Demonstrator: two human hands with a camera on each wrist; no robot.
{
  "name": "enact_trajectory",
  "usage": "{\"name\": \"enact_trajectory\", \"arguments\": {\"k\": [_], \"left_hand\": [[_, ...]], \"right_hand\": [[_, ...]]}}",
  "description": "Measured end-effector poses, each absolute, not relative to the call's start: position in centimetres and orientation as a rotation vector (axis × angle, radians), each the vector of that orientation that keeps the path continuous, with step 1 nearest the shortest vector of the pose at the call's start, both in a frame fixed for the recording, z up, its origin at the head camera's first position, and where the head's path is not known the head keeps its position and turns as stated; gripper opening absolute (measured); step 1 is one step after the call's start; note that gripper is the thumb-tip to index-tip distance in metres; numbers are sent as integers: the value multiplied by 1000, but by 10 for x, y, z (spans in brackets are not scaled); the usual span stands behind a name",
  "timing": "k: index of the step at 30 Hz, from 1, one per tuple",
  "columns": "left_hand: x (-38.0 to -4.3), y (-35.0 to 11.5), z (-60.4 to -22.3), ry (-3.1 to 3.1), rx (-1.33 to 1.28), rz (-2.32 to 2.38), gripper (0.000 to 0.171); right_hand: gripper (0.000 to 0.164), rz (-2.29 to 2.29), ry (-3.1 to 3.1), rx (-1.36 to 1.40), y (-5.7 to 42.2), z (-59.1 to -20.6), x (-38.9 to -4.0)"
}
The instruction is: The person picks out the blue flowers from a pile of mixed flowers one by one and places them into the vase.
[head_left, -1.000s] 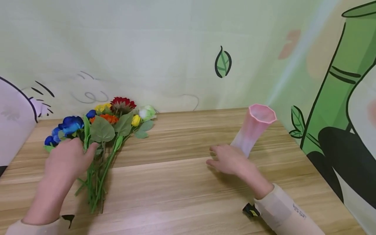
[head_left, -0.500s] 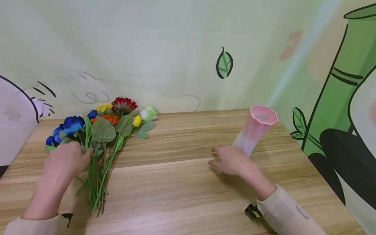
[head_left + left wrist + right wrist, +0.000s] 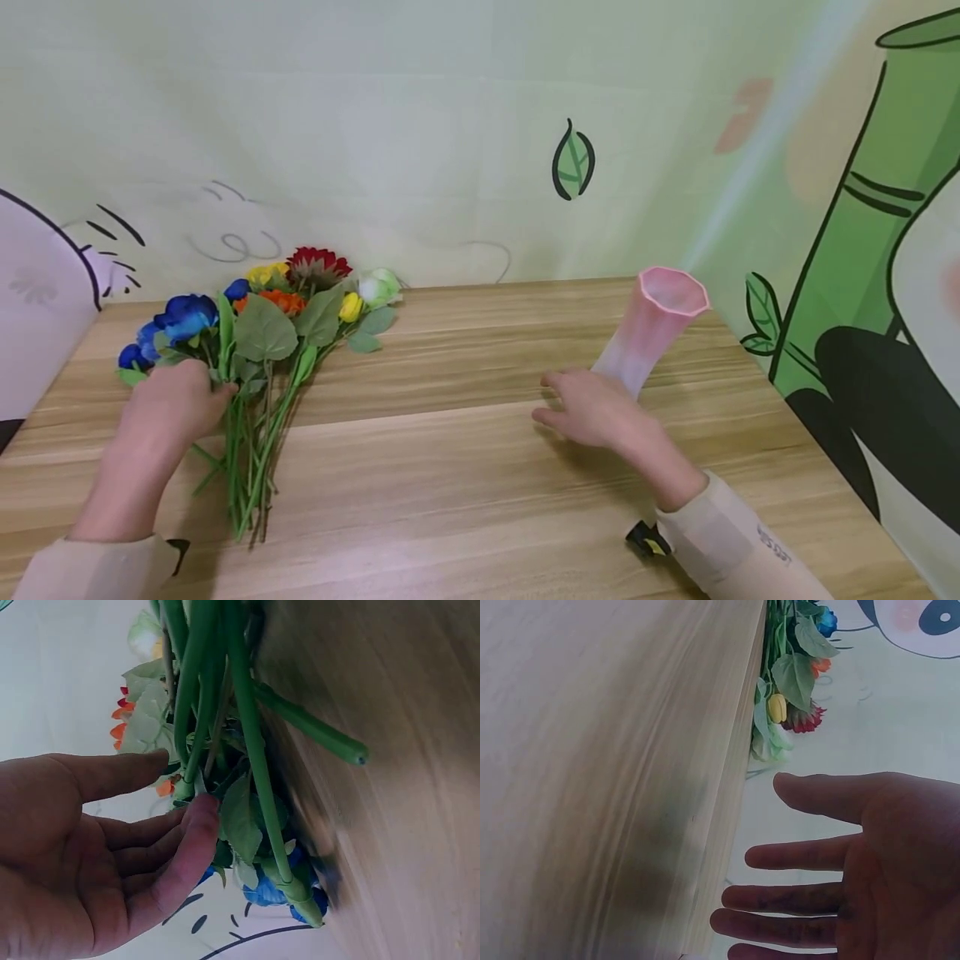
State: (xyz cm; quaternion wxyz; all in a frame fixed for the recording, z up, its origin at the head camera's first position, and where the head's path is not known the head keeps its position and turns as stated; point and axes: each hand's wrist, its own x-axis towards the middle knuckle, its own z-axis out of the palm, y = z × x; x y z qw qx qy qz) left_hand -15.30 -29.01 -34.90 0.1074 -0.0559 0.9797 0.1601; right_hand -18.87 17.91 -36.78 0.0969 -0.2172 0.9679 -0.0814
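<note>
Several artificial flowers (image 3: 266, 331) lie together on the left of the table, with blue, yellow, orange, red and white heads. Their green stems (image 3: 247, 467) point toward the near side. Over the left part of the bunch is my left hand (image 3: 171, 402), below the blue flowers (image 3: 187, 317). In the left wrist view its thumb (image 3: 124, 772) and bent fingers stand apart, fingertips right at the leaves and stems. My right hand (image 3: 592, 408) is held with fingers spread in front of a pink-and-white vase (image 3: 660, 325), holding nothing. It hides the vase's foot.
A wood-grain table (image 3: 450, 483) reaches back to a printed cloth backdrop (image 3: 420, 150) with panda and bamboo drawings. A small black piece (image 3: 647, 540) sits by the right sleeve (image 3: 720, 533).
The left thumb has drawn in toward the stems and the left fingers have bent more. The right hand, vase and flowers have stayed where they were, apart from a slight view shift.
</note>
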Motion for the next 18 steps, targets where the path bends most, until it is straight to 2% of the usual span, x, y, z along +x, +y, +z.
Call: {"name": "enact_trajectory", "arguments": {"k": [18], "left_hand": [[-161, -299, -357, 2826, -210, 467, 47]], "right_hand": [[53, -278, 2864, -640, 183, -367, -186]]}}
